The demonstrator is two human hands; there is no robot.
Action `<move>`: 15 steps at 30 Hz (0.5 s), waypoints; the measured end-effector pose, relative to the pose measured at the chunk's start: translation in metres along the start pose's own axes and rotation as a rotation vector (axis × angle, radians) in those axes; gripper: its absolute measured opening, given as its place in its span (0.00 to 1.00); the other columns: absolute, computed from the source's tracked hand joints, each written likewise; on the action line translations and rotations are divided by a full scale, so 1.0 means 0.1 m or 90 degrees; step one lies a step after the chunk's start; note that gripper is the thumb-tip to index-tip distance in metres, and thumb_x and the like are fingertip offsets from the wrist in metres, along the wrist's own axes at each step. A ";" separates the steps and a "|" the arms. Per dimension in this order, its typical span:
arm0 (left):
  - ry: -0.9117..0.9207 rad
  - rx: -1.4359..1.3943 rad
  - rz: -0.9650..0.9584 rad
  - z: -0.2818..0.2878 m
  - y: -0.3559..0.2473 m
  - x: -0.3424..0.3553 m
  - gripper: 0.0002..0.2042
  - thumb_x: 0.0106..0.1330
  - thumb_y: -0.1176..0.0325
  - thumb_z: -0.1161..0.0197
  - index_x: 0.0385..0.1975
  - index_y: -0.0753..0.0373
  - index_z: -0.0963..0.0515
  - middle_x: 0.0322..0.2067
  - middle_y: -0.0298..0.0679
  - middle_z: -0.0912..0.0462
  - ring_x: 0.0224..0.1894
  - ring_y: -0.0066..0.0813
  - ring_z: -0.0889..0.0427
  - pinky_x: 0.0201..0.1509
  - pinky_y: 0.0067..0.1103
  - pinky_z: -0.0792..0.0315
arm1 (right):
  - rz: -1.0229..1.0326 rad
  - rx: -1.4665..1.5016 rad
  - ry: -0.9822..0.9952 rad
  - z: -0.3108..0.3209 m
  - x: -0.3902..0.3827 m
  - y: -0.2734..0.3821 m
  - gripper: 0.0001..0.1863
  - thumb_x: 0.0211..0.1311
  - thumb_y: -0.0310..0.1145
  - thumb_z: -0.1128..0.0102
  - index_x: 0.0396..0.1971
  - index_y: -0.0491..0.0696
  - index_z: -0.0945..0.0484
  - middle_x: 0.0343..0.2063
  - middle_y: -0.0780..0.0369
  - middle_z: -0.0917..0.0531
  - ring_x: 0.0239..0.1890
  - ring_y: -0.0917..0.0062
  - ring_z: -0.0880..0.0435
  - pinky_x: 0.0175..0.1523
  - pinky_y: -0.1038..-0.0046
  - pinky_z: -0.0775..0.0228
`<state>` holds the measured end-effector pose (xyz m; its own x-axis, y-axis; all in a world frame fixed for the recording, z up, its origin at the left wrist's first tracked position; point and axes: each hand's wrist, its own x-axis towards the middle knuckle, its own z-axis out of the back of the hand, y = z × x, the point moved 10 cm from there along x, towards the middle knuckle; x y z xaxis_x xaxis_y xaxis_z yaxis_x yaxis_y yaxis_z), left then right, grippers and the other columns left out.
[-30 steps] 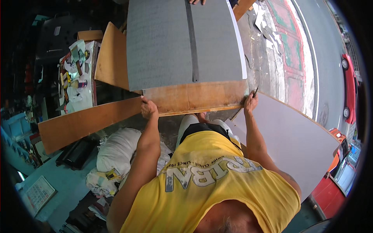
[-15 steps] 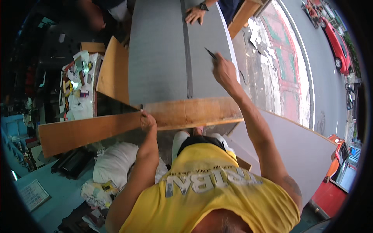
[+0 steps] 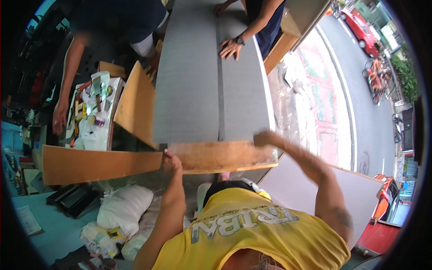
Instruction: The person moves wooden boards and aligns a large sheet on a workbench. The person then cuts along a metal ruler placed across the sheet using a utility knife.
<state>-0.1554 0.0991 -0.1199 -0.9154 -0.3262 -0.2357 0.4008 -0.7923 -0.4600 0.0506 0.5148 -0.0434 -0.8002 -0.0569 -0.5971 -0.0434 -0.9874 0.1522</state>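
Note:
My left hand (image 3: 172, 163) is closed at the near left corner of the brown wooden front panel (image 3: 216, 155), thumb uppermost; the fingers behind the wood are hidden. Beside it is the end of a long brown board (image 3: 103, 165). My right hand (image 3: 265, 138), slightly blurred, is a fist at the near right edge of the grey sheet (image 3: 189, 90). The dark pointed tool it held a moment earlier is hidden now. A dark strip (image 3: 220, 99) runs lengthwise down the sheet. Farther along, a co-worker's hand (image 3: 231, 48) with a wristwatch presses flat on the sheet beside the strip.
Another person's arm (image 3: 72, 85) hangs by a cluttered side table (image 3: 116, 96) at left. An angled wooden panel (image 3: 137, 105) stands between that table and the sheet. White sacks (image 3: 126, 207) lie lower left. A pale board (image 3: 319, 189) leans at right, with a road (image 3: 360, 90) beyond.
My right hand has swept toward me from the sheet's middle right to its near edge. The view has shifted, so the sheet appears lower. The person at left has come farther into view.

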 end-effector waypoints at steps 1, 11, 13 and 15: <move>0.000 0.018 0.009 0.02 -0.01 -0.09 0.37 0.69 0.38 0.68 0.38 0.65 0.18 0.38 0.56 0.18 0.44 0.58 0.20 0.50 0.44 0.29 | -0.116 0.074 0.168 -0.21 -0.33 0.05 0.18 0.61 0.44 0.50 0.40 0.49 0.17 0.36 0.53 0.15 0.40 0.57 0.16 0.45 0.58 0.24; -0.016 0.007 -0.022 -0.11 -0.20 -0.11 0.33 0.70 0.41 0.65 0.34 0.63 0.17 0.38 0.53 0.17 0.45 0.52 0.20 0.49 0.39 0.28 | -0.609 0.554 -0.566 -0.53 -1.53 -0.64 0.15 0.65 0.41 0.48 0.33 0.42 0.28 0.23 0.46 0.22 0.29 0.48 0.23 0.33 0.56 0.34; -0.011 0.011 -0.025 -0.12 -0.25 -0.11 0.32 0.70 0.42 0.64 0.35 0.62 0.17 0.38 0.53 0.17 0.45 0.52 0.20 0.49 0.39 0.28 | -0.665 0.571 -0.651 -0.74 -1.72 -0.73 0.15 0.66 0.42 0.48 0.34 0.42 0.28 0.24 0.46 0.22 0.30 0.50 0.22 0.35 0.56 0.33; 0.027 0.028 -0.028 -0.13 -0.41 -0.19 0.29 0.71 0.44 0.62 0.40 0.62 0.17 0.39 0.53 0.17 0.45 0.52 0.20 0.50 0.38 0.28 | -0.733 0.582 -0.736 -1.10 -1.97 -0.85 0.16 0.66 0.42 0.49 0.36 0.42 0.28 0.26 0.47 0.21 0.30 0.52 0.22 0.37 0.57 0.33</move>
<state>-0.1539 0.1450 -0.1080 -0.9292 -0.2700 -0.2526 0.3580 -0.8276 -0.4324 0.2779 0.5937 -0.0259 -0.0892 0.9960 0.0009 -0.7406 -0.0670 0.6686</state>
